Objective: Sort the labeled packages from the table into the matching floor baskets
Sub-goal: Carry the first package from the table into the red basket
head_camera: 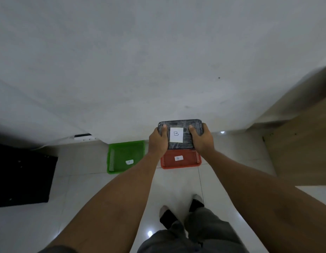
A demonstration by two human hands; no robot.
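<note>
A dark wrapped package (180, 126) with a white label reading B is held out in front of me. My left hand (157, 141) grips its left side and my right hand (201, 140) grips its right side. The package hangs above the red floor basket (180, 164), which carries a white B label and stands by the wall. To its left on the floor stands a green basket (124, 156) with a small white label. Nothing shows inside the green one.
A white wall (158, 61) rises just behind the baskets. A black object (21, 178) lies on the floor at the left. A wooden table (304, 143) stands at the right. My feet (180, 210) rest on glossy white tiles below.
</note>
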